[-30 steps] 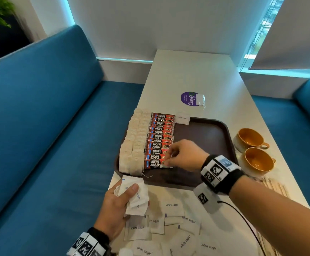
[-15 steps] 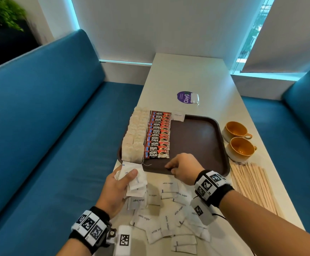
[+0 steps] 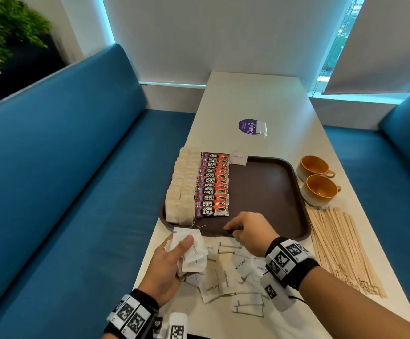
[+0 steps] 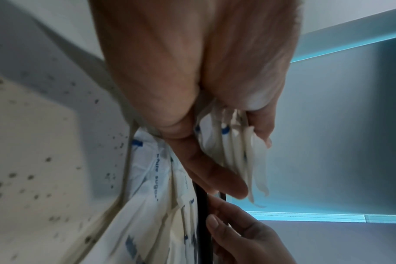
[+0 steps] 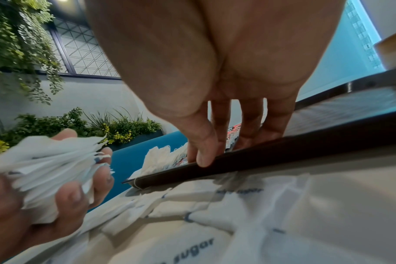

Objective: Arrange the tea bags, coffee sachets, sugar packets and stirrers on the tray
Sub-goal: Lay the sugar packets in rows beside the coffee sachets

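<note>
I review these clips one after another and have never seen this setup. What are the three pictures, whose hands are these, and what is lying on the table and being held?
No machine here: a person works bare-handed, with a tagged camera band on each wrist. The wide picture comes from a head camera; the other two look along each hand. On the table sits a brown tray holding a row of tea bags, a row of coffee sachets and one sugar packet. Loose sugar packets lie in front of it, stirrers and two cups to its right. The left hand grips a bundle of packets. The right hand touches the tray's near rim.
</note>
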`<act>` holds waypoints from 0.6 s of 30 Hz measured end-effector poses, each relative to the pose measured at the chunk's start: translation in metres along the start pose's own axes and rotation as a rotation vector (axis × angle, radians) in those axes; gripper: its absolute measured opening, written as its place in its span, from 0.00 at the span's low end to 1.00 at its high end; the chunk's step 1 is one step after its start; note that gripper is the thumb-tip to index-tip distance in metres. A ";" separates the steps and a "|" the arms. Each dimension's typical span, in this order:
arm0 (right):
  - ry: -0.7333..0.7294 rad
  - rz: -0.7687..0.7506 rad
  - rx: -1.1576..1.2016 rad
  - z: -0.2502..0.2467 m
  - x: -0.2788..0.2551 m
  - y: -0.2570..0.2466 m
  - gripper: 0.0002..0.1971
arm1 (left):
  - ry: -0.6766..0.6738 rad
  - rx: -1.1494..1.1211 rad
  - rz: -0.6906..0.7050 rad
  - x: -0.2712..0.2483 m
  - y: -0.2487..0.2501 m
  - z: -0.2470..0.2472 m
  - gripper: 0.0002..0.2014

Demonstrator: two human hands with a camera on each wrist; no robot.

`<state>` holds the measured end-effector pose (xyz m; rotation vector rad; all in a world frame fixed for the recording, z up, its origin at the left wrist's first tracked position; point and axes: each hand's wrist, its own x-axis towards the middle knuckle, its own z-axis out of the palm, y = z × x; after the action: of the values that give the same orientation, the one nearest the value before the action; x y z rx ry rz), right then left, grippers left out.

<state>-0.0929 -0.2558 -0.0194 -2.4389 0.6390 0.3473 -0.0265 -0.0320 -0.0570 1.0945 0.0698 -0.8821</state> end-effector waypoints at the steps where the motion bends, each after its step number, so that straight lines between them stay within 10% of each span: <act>1: 0.003 0.003 0.010 0.001 -0.002 0.000 0.17 | 0.003 -0.002 -0.002 -0.001 -0.001 0.000 0.21; 7: 0.249 -0.191 0.230 0.006 -0.029 -0.016 0.07 | -0.002 -0.052 -0.001 -0.006 -0.005 0.000 0.21; 18: 0.077 -0.042 0.905 0.032 -0.050 -0.030 0.14 | -0.107 -0.075 0.010 -0.008 -0.012 0.014 0.38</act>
<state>-0.1234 -0.1975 -0.0115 -1.5945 0.5999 -0.0626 -0.0447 -0.0403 -0.0551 0.9755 0.0088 -0.9202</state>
